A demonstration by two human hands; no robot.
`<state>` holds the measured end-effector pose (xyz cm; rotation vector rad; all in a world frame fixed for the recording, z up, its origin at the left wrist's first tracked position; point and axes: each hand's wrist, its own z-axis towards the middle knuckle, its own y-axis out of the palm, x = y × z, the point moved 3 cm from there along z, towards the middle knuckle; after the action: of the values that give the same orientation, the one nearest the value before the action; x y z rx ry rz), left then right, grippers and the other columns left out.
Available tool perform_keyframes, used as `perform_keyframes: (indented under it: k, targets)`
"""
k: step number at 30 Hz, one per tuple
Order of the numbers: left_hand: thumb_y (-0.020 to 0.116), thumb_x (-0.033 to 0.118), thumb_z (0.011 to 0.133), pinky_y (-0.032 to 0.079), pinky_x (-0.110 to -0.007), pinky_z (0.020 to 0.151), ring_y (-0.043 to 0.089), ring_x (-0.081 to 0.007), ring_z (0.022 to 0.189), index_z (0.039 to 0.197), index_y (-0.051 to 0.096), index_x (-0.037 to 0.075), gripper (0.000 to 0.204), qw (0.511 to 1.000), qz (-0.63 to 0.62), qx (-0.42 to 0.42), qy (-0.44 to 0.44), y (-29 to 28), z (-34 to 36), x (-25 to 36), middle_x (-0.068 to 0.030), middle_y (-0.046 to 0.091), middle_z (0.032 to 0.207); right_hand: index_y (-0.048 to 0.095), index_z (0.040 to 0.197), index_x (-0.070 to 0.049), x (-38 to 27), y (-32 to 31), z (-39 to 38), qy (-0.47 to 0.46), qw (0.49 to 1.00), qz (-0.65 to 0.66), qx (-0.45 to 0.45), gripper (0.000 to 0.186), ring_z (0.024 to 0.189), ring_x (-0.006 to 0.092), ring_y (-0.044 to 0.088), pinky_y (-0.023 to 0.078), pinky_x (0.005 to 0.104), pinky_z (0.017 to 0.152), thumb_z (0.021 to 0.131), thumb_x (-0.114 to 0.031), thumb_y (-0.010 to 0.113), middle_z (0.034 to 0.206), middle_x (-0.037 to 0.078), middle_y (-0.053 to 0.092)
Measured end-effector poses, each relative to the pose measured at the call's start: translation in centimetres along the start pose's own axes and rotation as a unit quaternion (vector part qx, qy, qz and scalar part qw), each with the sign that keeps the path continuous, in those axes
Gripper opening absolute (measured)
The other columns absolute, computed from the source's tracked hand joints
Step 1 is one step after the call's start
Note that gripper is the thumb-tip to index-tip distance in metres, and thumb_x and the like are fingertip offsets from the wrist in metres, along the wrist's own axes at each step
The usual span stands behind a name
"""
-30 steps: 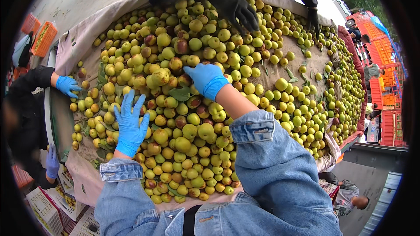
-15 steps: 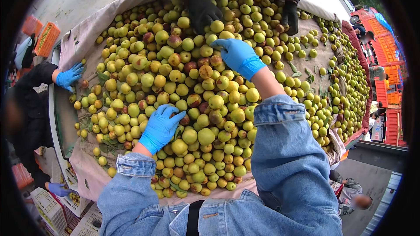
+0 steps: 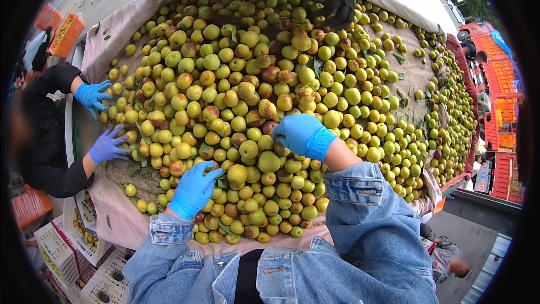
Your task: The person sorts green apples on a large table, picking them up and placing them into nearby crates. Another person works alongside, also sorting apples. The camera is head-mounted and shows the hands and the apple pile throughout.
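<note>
A wide heap of yellow-green jujubes [image 3: 269,161], many with brown-red patches, is spread over a pale cloth [image 3: 121,231]. My left hand [image 3: 193,190], in a blue glove, rests low on the near-left part of the heap. Its fingers reach out over the fruit, and nothing shows in them. Near the middle of the heap is my right hand [image 3: 304,135], gloved in blue too. Its fingers curl downward among the jujubes; whatever lies under the fingertips is hidden.
At the left, a co-worker's blue-gloved hand [image 3: 93,97] and purple-gloved hand [image 3: 109,145] touch the heap's edge. Across from me are dark-gloved hands [image 3: 337,3]. White crates [image 3: 59,250] stand at lower left; orange crates [image 3: 66,35] at upper left, red ones [image 3: 506,169] at right.
My right hand has drawn back toward me and curled its fingers; my left has slid slightly nearer. The purple-gloved hand has come onto the heap. The dark-gloved hands have shifted, and jujubes have moved.
</note>
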<state>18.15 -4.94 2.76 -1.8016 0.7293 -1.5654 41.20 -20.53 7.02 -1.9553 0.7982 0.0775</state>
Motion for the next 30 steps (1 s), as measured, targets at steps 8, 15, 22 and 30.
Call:
perform_keyframes:
  k: [8,15,22,30]
  targets:
    - [0.056,0.011,0.084,0.049,-0.035,0.067,0.059,-0.0294,0.080,0.113,0.058,0.012,0.029,0.994,-0.058,-0.076,-0.056,1.3,-4.7,2.0,-0.0097,0.056,0.095,0.064,0.097,-0.009,3.5,-1.1,-5.2,-0.016,0.967,0.240,0.084,0.016,0.076,0.0170,0.061,0.049,0.0286,0.070,0.084,-0.007,0.055,0.084,0.007,0.065]
    - [0.060,0.010,0.082,0.048,-0.033,0.074,0.058,-0.0277,0.086,0.114,0.057,0.008,0.032,0.991,-0.098,0.018,-0.092,0.9,-4.7,2.4,-0.0108,0.055,0.096,0.052,0.115,-0.012,0.7,-2.5,1.9,0.100,0.980,-0.033,0.167,0.039,0.078,0.0341,0.062,0.049,0.0434,0.067,0.082,-0.030,0.061,0.083,0.015,0.064]
    - [0.064,0.010,0.078,0.045,-0.035,0.083,0.053,-0.0282,0.096,0.113,0.058,0.007,0.036,0.991,-0.114,0.039,-0.056,0.5,-4.5,1.6,-0.0102,0.056,0.102,0.059,0.111,-0.012,-2.1,0.0,-1.3,-0.022,0.997,0.025,-0.069,0.042,0.084,0.0315,0.063,0.050,0.0404,0.076,0.078,-0.038,0.066,0.091,0.014,0.065]
    - [0.062,0.012,0.079,0.045,-0.036,0.082,0.053,-0.0280,0.093,0.113,0.058,0.007,0.034,0.991,-0.111,-0.043,-0.066,1.3,-4.6,2.4,-0.0108,0.057,0.100,0.063,0.099,-0.010,6.5,-5.4,1.5,0.095,0.945,0.117,0.289,0.027,0.080,0.0308,0.063,0.050,0.0390,0.072,0.081,-0.030,0.063,0.086,0.016,0.065]
